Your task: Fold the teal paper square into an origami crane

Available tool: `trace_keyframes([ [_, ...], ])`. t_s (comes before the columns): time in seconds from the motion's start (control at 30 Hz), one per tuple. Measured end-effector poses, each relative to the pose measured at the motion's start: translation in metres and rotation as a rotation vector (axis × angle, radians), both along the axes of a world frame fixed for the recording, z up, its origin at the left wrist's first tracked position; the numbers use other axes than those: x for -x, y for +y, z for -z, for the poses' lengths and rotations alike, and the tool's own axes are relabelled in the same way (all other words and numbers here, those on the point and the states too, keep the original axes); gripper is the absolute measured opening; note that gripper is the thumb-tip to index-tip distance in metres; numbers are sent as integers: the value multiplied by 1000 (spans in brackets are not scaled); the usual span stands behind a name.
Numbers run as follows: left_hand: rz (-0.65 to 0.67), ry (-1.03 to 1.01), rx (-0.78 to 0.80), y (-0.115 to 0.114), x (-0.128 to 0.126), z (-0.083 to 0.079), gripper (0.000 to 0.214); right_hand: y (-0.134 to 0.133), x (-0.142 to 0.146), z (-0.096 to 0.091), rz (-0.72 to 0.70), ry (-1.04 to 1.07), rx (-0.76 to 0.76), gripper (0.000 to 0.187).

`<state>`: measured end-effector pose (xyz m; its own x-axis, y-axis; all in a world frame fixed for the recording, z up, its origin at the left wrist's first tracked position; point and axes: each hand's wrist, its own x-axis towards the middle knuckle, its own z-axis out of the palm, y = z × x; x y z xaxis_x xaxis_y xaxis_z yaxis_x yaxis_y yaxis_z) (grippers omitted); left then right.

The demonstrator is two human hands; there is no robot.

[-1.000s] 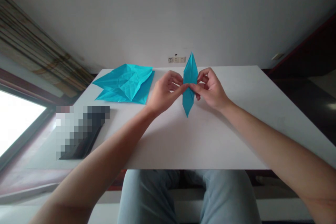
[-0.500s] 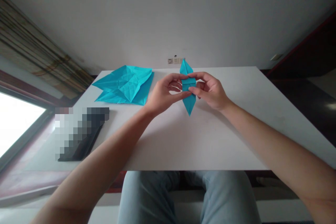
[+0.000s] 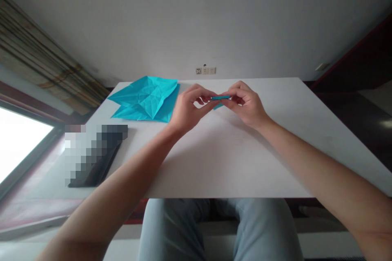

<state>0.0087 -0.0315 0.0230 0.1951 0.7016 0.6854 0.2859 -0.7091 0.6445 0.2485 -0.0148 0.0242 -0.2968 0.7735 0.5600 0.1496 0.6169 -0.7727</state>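
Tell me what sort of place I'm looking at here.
Probably a room in a home, though a small office is possible: a patterned curtain hangs near a bright window, and wall sockets show just above the far edge of a white table.
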Motion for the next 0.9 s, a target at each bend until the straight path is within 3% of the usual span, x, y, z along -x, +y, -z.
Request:
trace_keyframes([
  [0.1, 11, -44, -7, -1, -2, -2, 26, 0, 0, 0, -18, 6, -5, 41],
  [0.33, 107, -250, 209, 7, -5, 7, 53, 3, 1, 6, -71, -46, 117, 47],
  [0.63, -3, -1, 143, -1, 0, -4, 42, 3, -2, 11, -76, -217, 140, 52],
  [0.9, 76, -334, 273, 10, -5, 1, 65, 6, -2, 9, -116, -155, 269, 56],
])
